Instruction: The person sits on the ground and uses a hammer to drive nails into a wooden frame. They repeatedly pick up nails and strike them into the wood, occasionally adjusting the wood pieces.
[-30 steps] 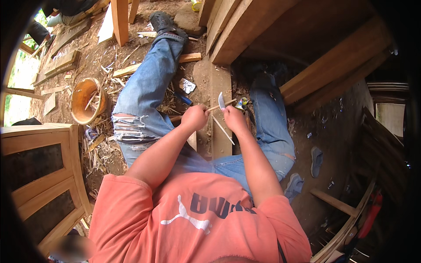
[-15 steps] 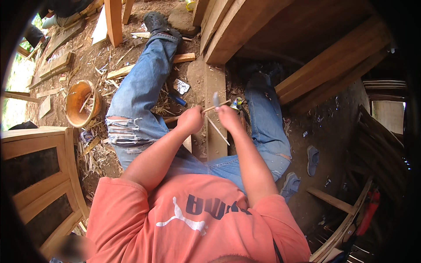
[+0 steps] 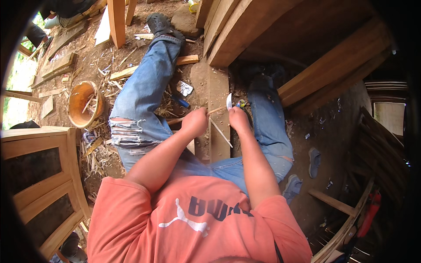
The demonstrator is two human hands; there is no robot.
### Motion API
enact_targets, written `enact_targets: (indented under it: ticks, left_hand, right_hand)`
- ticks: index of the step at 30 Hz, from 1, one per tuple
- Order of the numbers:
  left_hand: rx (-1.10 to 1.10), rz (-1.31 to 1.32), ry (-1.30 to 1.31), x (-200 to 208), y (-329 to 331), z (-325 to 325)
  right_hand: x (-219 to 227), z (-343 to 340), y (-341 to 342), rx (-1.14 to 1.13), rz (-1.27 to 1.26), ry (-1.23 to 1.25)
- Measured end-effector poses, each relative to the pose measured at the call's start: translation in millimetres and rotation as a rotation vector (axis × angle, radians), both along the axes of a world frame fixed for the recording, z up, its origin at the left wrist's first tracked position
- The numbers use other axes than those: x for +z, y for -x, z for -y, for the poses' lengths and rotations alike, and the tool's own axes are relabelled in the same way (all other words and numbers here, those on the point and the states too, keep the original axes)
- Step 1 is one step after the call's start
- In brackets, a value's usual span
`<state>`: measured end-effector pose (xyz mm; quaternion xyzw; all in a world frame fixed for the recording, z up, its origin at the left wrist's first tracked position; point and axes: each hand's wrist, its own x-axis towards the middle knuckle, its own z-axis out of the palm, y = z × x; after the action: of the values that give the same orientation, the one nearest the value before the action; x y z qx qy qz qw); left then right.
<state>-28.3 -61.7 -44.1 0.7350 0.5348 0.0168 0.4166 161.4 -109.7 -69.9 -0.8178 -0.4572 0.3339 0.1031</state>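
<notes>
You're gripping a thin, tan wooden stick point(image 3: 216, 110) in your left hand point(image 3: 195, 122) over the flat brown wooden plank point(image 3: 218, 83), seemingly steadying it; your right hand point(image 3: 239, 119) is holding a silver-bladed knife point(image 3: 229, 101) by its far end.

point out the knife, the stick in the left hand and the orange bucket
Knife point(image 3: 229, 101), head view: on its blade
Held stick point(image 3: 217, 110), head view: on its exposed length
Orange bucket point(image 3: 77, 106), head view: on its inner wall

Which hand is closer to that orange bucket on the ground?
The left. The left hand is to the right of the orange bucket, across the left leg from it; the right hand is farther right, beyond the left hand.
</notes>
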Motion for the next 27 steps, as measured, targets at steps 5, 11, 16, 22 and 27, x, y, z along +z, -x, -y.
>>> enact_targets:
  ticks: [5, 11, 16, 22, 27]
  left_hand:
    - [0.008, -0.002, 0.033, 1.6, -0.1, 0.4]
    - [0.033, 0.005, 0.057, 2.4, -0.2, -2.0]
    - [0.035, 0.014, 0.091, 1.9, -0.4, -2.3]
    - [0.004, -0.008, -0.007, 5.0, -0.1, -4.1]
    - [0.006, -0.012, 0.015, 9.9, -1.2, -3.5]
  right_hand:
    - [-2.2, 1.7, -0.5, 0.083, -0.126, -0.028]
    - [5.5, 6.1, 11.5, 0.023, -0.073, -0.023]
    - [6.1, 6.2, 2.8, -0.082, 0.034, -0.034]
    - [-6.1, 12.2, -28.9, -0.002, 0.020, 0.056]
    - [-20.0, 14.9, -33.0, -0.089, -0.043, -0.023]
